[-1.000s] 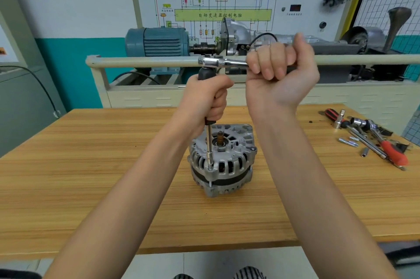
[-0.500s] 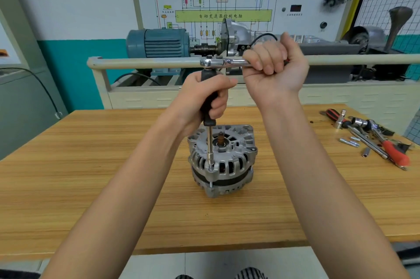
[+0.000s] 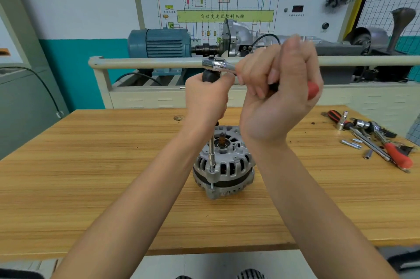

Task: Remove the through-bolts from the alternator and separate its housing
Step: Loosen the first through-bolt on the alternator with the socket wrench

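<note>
The left hand (image 3: pixel 205 99) covers most of the black extension handle (image 3: pixel 209 76), so only its top knob shows above the fist, and the through-bolt under the socket (image 3: pixel 211 166) is hidden; it seems seated on a bolt head, though the view is too small to be sure. The right hand (image 3: pixel 278 94) hides most of the ratchet (image 3: pixel 218 65): only its chrome head at the hand's 9 o'clock and a red handle tip at its 3 o'clock stick out.

Both forearms rise from the bottom edge. The left fingers are wrapped tightly round the upright handle; the right fingers are curled round the ratchet's handle, wrist bent back, palm towards the camera.

The alternator (image 3: pixel 223 162) stands shaft-up at the middle of the wooden table (image 3: pixel 91 165), its silver slotted housing still joined round a dark middle band. The thin steel shaft drops from the left fist to the housing's 8 o'clock rim. Loose tools (image 3: pixel 375 140) lie at the table's 3 o'clock edge, partly overlapping.
</note>
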Motion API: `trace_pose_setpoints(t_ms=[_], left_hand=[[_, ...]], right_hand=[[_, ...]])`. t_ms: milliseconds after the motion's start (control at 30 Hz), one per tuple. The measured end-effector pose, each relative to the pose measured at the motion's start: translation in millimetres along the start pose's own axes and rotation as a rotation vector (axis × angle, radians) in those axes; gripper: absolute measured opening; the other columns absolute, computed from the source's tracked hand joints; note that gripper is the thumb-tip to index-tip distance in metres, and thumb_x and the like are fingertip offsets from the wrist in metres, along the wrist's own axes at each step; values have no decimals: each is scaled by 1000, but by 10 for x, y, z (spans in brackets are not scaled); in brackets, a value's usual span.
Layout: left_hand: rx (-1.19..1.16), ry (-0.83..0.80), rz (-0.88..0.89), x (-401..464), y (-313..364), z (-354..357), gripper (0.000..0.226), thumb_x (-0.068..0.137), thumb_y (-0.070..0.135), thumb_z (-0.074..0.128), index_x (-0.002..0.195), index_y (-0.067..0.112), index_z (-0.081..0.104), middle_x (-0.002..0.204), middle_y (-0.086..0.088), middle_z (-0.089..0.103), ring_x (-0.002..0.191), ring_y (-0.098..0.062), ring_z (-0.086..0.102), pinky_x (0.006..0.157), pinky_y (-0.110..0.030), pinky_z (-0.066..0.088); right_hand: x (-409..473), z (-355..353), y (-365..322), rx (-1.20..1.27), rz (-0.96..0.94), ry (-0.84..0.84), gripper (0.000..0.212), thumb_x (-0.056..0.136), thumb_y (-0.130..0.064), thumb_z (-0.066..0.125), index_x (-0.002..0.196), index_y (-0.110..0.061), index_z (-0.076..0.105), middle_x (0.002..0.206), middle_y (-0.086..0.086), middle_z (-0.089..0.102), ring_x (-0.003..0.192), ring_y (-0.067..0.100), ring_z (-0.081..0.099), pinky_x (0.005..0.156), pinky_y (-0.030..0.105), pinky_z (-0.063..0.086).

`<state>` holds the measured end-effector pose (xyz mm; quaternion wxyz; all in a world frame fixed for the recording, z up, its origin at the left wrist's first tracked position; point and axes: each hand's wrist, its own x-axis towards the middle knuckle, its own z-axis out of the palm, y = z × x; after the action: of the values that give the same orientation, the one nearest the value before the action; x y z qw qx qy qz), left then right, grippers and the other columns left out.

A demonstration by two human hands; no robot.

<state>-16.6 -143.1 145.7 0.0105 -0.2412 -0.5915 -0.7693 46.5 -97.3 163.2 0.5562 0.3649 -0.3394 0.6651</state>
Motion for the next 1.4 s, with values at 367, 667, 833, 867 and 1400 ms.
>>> trace_pose_setpoints(t_ms=[367,667,833,867,1400], left_hand=[[-204,-643,-155,111,60,-232,39,80,13,53,43,18,41,34,6,29,26,-6,23,33,-14,20],[-26,-170,-61,47,20,-69,47,87,0,52,52,19,29,38,6,23,32,-11,15,38,-16,16],[-26,18,-15,32,-14,11,44,86,2,57,56,19,30,41,6,25,33,-11,18,38,-15,18],[-26,10,-11,32,-16,-2,44,85,1,57,56,19,30,41,6,25,34,-11,18,39,-15,18],[-73,-304,-112,87,26,-151,52,88,2,53,46,22,28,37,7,21,30,-9,14,37,-13,16]], right_hand=[[464,-437,149,663,755,394,59,98,-19,33,39,-15,34,32,-4,24,27,10,23,39,19,21],[228,-223,39,325,411,228,49,98,-11,33,50,-16,34,37,-4,27,35,11,22,44,25,24],[106,-58,21,128,140,41,27,91,-4,33,67,-17,36,38,-4,31,35,10,23,46,28,22],[129,-69,26,152,171,42,29,91,-5,34,65,-17,37,37,-4,30,35,10,23,45,27,21],[244,-197,66,340,454,259,47,99,-11,32,52,-16,33,37,-4,26,35,10,22,42,24,26]])
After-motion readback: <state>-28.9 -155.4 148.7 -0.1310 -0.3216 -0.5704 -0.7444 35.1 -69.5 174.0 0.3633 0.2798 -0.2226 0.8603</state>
